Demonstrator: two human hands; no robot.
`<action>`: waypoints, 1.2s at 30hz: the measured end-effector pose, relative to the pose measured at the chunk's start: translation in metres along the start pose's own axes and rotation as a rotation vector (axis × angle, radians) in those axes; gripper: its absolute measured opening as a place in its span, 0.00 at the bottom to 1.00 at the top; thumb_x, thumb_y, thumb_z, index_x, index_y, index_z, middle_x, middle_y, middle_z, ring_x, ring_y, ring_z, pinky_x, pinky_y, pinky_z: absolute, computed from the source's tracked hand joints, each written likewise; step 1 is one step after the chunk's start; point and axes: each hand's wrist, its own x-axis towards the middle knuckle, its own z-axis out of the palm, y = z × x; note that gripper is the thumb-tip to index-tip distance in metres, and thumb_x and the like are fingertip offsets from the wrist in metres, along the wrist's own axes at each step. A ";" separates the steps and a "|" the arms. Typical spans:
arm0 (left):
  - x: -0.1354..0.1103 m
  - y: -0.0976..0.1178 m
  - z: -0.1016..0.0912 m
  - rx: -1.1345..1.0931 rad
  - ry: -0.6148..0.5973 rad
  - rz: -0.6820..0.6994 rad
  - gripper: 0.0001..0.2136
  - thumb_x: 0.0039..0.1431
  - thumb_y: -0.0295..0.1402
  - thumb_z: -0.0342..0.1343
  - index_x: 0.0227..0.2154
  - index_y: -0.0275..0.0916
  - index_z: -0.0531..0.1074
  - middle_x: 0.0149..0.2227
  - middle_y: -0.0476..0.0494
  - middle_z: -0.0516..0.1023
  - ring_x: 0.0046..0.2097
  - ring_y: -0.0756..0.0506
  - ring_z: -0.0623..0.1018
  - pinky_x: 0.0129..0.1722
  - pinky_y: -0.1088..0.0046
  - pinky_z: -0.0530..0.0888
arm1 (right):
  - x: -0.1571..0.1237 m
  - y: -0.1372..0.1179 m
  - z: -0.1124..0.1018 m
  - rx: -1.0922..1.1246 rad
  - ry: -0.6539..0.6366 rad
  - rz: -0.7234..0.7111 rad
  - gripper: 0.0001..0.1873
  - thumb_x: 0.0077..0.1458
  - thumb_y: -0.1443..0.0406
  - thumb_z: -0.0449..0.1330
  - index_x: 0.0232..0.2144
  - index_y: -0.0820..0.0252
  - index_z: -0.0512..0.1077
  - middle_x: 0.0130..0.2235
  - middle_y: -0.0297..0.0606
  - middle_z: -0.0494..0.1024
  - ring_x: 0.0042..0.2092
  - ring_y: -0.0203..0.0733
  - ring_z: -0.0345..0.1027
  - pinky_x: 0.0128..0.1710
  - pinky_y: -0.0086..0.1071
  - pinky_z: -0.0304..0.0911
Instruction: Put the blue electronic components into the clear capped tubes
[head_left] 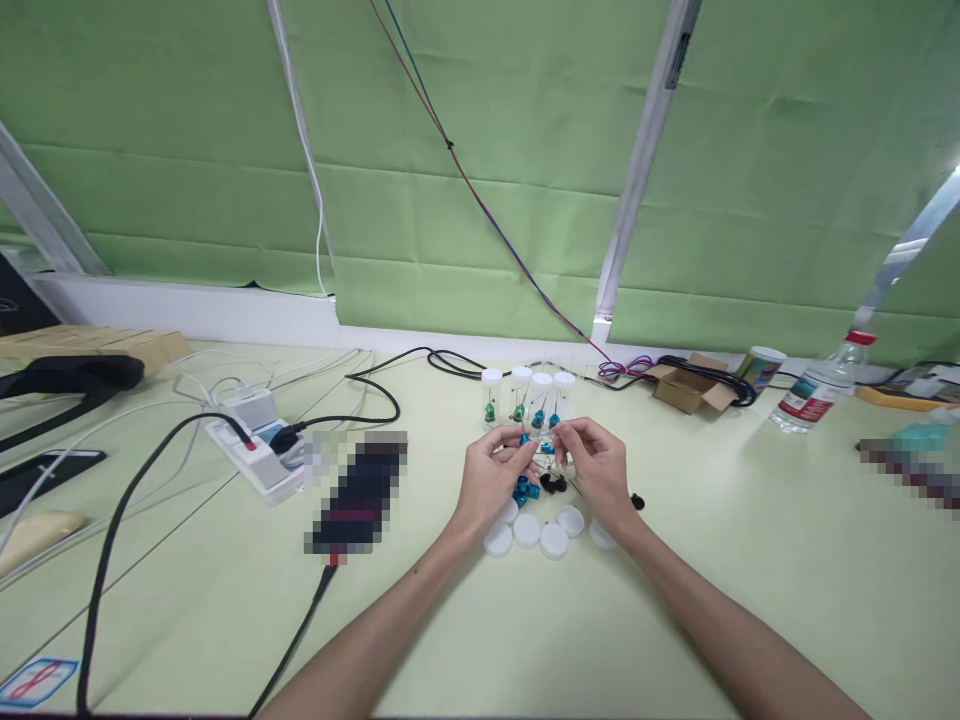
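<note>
From here the dark slab (360,495) is a blur, and one white cap (601,536) sits partly hidden behind the right forearm (651,550).

On my left: white power strip (259,468), black plug (285,438) seated in it; blurred dark device (360,497) near. On my right: open cardboard box (676,392), canister (759,370), red-capped bottle (817,390). I face green blinds (465,260).

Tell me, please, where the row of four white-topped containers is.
In the head view, the white-topped containers stand just right of centre, beyond the left hand and right hand, left of the open cardboard box.
</note>
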 end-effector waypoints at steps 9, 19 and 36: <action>0.000 0.000 -0.001 0.005 -0.043 -0.047 0.18 0.48 0.39 0.64 0.39 0.32 0.74 0.24 0.49 0.72 0.23 0.51 0.73 0.25 0.74 0.72 | -0.001 0.001 0.000 -0.038 0.000 -0.008 0.13 0.56 0.56 0.58 0.28 0.58 0.72 0.24 0.33 0.71 0.24 0.36 0.62 0.26 0.31 0.59; 0.000 0.003 -0.001 -0.040 -0.042 -0.091 0.14 0.45 0.39 0.65 0.32 0.35 0.75 0.21 0.49 0.73 0.23 0.50 0.72 0.25 0.73 0.72 | 0.000 0.002 0.000 -0.040 -0.005 -0.007 0.13 0.56 0.55 0.58 0.29 0.58 0.73 0.25 0.34 0.72 0.25 0.36 0.63 0.26 0.31 0.60; 0.001 0.005 0.000 -0.109 -0.003 -0.116 0.15 0.42 0.39 0.67 0.30 0.35 0.74 0.24 0.49 0.72 0.24 0.50 0.73 0.24 0.74 0.72 | -0.002 0.002 0.001 -0.070 -0.084 -0.017 0.12 0.57 0.56 0.57 0.37 0.57 0.74 0.29 0.36 0.75 0.27 0.38 0.65 0.30 0.33 0.63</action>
